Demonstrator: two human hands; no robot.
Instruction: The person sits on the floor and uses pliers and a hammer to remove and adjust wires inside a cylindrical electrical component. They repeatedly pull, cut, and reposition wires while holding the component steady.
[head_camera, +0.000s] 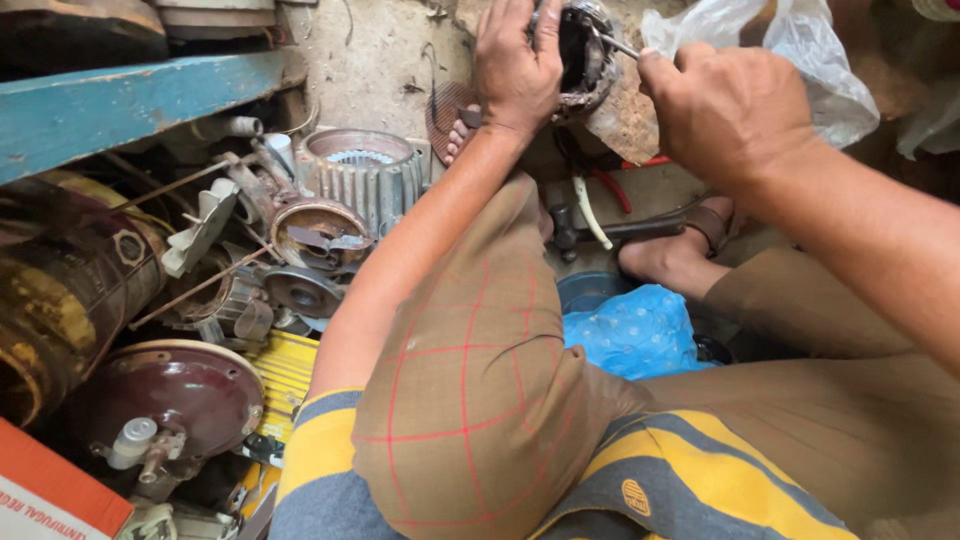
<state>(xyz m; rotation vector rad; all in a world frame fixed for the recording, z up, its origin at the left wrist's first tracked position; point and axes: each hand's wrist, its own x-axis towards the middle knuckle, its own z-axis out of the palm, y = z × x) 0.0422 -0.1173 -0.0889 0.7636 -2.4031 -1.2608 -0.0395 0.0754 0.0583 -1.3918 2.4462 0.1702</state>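
Brown checked cloth over knee (480, 370) nearest camera. Blue crumpled plastic bag (635, 330) just right of knee. Beyond knee, left hand (517, 65) clamped around dark round motor stator (585, 50). Right hand (725, 105), right of stator, fingers pinched on thin metal tool (620, 45), tip touching stator.

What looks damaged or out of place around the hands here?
The round motor part gripped by the left hand looks worn and grimy; the right hand pokes a thin metal tool into it. Left of the knee, a rusty heap of motor housings lies jumbled and tilted.
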